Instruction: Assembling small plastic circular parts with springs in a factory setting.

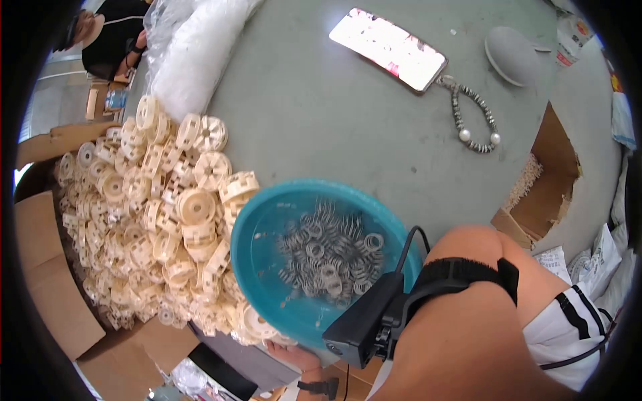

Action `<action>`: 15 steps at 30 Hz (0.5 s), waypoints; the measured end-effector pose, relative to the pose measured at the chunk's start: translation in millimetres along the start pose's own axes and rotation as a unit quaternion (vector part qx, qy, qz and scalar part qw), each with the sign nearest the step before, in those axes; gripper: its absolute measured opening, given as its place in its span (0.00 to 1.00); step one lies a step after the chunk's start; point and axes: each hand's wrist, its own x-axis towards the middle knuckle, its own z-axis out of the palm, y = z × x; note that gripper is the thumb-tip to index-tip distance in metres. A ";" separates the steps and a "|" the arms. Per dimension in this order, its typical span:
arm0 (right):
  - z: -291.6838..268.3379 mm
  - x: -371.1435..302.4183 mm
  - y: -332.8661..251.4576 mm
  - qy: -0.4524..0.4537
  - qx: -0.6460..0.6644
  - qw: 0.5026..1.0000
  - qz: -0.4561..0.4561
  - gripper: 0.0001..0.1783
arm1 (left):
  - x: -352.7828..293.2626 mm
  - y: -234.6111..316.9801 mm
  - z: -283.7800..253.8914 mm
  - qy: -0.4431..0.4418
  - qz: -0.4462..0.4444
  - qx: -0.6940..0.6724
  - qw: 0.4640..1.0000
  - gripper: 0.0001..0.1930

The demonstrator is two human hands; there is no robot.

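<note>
The left hand seems to touch the round teal plastic basin of grey metal springs; finger positions can't be told on either hand.

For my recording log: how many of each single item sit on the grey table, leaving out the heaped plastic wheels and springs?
Teal bowl: 1
Phone: 1
Beaded strap: 1
Grey oval disc: 1
White plastic bag: 1
Total: 5

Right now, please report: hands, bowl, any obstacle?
Left hand at teal bowl rim, grip unclear. Right hand beside bowl, fingers hidden. Springs inside; cream wheels crowd left.
</note>
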 end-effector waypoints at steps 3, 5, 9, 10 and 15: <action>2.3 -0.6 -2.1 -0.019 0.026 0.999 0.006 0.30 | 5.3 -14.3 -7.8 -0.036 0.011 0.189 0.981 0.32; 8.8 -0.5 2.2 -0.042 0.039 0.998 0.008 0.31 | 11.6 -9.6 -11.5 -0.086 0.000 0.286 0.954 0.31; 32.0 1.2 12.9 -0.109 0.055 0.992 0.013 0.34 | 7.6 -17.8 -15.5 -0.072 0.146 0.292 0.942 0.31; 34.4 5.4 14.2 -0.132 0.058 0.989 0.012 0.35 | 4.8 -22.3 -16.7 -0.041 0.156 0.288 0.944 0.31; 52.2 25.5 11.8 -0.260 0.049 0.964 -0.002 0.39 | -2.2 -27.7 -11.5 0.014 0.171 0.265 0.949 0.29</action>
